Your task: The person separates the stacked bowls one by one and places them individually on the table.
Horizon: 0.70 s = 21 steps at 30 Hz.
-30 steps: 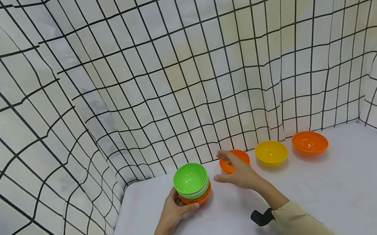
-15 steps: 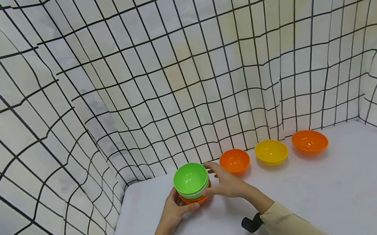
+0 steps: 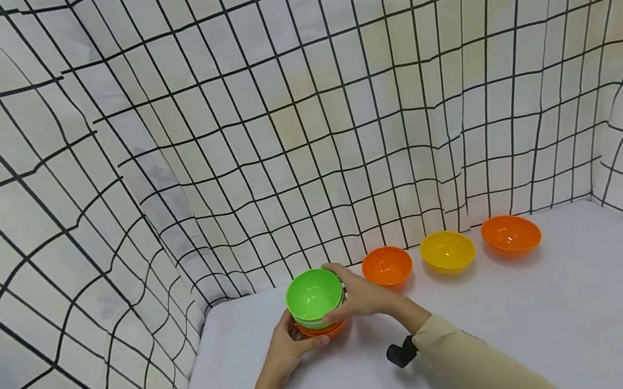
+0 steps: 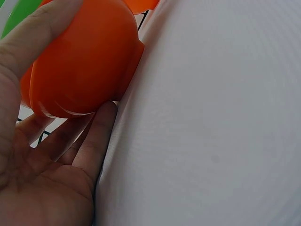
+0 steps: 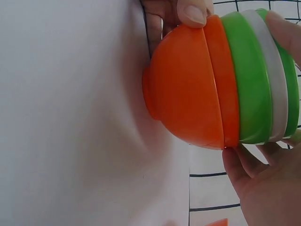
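Observation:
A stack of nested bowls stands on the white table, a green bowl (image 3: 314, 294) on top. Below it in the right wrist view come a white bowl (image 5: 274, 66), another green bowl (image 5: 248, 80) and two orange bowls at the bottom. My left hand (image 3: 283, 352) holds the lowest orange bowl (image 5: 186, 89) from the left, thumb in front and fingers behind. From the right, my right hand (image 3: 364, 295) grips the upper bowls, its thumb on the near side and fingers on the far side. The right fingertips are partly hidden behind the stack.
To the right of the stack, an orange bowl (image 3: 387, 267), a yellow bowl (image 3: 448, 252) and a larger orange bowl (image 3: 512, 235) sit in a row along the table's back edge. White walls with a black grid (image 3: 300, 121) enclose the table (image 3: 528, 323) behind and at both sides.
My right hand has moved left from in front of the single smaller orange bowl to the stack and now grips its upper bowls. My left hand has stayed in place.

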### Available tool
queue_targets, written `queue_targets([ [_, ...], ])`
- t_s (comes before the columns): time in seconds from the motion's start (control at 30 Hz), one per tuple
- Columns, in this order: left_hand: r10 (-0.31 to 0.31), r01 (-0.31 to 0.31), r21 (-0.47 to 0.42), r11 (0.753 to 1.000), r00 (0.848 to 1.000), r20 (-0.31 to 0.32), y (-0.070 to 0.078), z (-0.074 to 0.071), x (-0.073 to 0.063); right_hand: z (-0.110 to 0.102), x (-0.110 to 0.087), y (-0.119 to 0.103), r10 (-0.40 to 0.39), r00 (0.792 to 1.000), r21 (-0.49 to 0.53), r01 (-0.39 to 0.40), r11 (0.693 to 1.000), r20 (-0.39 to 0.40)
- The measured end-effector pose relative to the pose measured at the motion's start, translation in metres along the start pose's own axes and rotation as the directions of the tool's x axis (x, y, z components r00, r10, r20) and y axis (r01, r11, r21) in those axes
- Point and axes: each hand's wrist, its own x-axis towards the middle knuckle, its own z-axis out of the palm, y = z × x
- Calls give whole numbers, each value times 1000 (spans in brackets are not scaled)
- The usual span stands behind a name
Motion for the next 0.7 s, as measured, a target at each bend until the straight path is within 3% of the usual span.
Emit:
queue_targets([
  [0.33, 1, -1, -11, 1000, 1000, -9, -1, 0, 2, 3, 9, 6, 2, 999, 67, -6, 998, 48],
  [0.7, 6, -6, -26, 1000, 1000, -7, -1, 0, 1, 6, 12, 10, -19, 999, 124, 15, 992, 31],
])
